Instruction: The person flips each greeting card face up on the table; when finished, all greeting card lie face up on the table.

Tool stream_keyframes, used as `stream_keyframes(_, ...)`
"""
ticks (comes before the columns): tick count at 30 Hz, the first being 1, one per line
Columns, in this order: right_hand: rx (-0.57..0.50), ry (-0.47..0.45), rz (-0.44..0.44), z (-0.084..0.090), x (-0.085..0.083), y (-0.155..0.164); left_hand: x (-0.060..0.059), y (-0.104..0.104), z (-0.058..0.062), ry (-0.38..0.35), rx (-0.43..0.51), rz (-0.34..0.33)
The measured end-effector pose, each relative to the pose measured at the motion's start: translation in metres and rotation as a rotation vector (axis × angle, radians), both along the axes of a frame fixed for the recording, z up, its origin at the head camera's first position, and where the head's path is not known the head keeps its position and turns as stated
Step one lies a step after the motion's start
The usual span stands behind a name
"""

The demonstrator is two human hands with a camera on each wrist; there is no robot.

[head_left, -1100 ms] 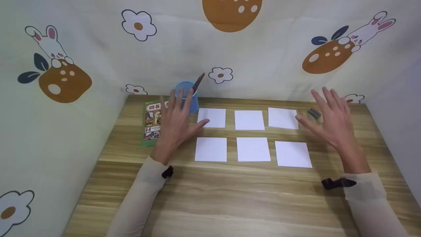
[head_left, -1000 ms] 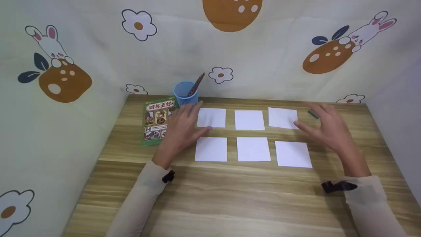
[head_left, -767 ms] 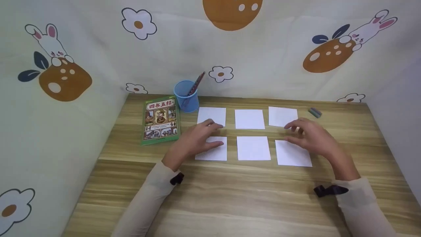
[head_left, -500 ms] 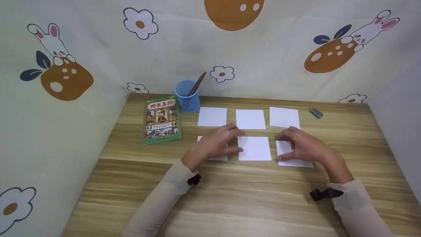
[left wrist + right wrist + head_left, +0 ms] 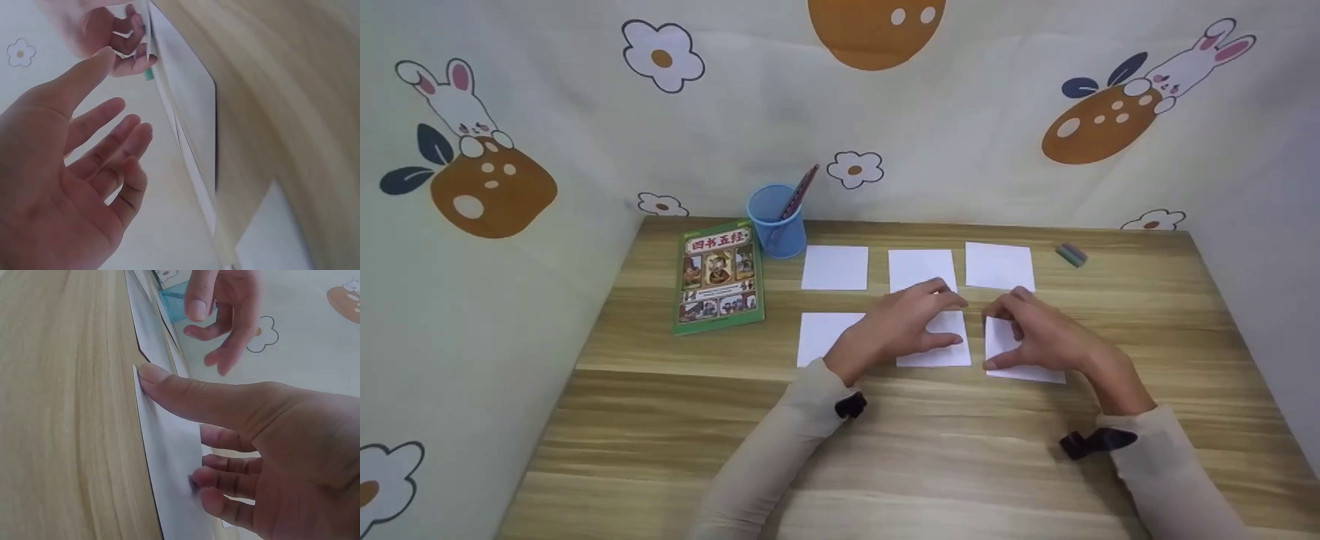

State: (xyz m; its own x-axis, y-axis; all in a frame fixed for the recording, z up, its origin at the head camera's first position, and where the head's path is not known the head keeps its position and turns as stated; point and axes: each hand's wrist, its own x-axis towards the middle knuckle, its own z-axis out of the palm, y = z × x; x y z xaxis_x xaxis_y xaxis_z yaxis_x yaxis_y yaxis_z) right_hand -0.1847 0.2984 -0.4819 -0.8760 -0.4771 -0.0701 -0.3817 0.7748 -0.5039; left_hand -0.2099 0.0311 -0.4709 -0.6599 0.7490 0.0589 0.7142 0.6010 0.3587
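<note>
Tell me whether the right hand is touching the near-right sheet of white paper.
Touching. The right wrist view shows the right hand with its thumb tip pressed on the edge of the near-right paper sheet, fingertips resting on its surface.

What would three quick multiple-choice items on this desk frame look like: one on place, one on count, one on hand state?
1. Where does the blue pen cup stand?
A. at the far edge, between the green book and the paper sheets
B. at the near right corner
C. on top of the book

2. How many white paper sheets lie on the desk?
A. four
B. six
C. nine

3. What is the right hand doing?
A. holding a pencil
B. resting on the near right sheet, thumb at its edge
C. lifted well clear of the desk

Key: 1 A, the cup sits just right of the green book and left of the far left sheet. 2 B, two rows of three. 3 B, the right wrist view shows the thumb pressing the near right sheet; the left hand lies on the near middle sheet.
</note>
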Motion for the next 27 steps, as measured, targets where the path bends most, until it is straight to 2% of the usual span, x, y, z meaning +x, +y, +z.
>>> stream_keyframes(5,-0.143,0.018,-0.019,0.000,-0.007,0.000,0.001,0.001,-0.008,-0.052,0.033,0.014)
stream_keyframes(10,-0.298,-0.009,-0.092,0.007,-0.008,0.005,0.005,0.007,-0.011,-0.126,0.097,-0.039)
stream_keyframes(14,-0.467,0.000,-0.089,0.015,-0.007,0.012,0.008,0.015,-0.010,-0.164,0.144,-0.062)
stream_keyframes(21,-0.799,0.021,-0.052,0.025,-0.007,0.023,0.004,0.029,-0.009,-0.300,0.264,-0.021)
stream_keyframes(24,-0.882,0.030,-0.050,0.023,-0.008,0.030,0.000,0.036,-0.008,-0.365,0.367,-0.002)
stream_keyframes(27,-0.892,0.013,-0.067,0.019,-0.011,0.039,-0.003,0.040,-0.007,-0.398,0.473,0.043)
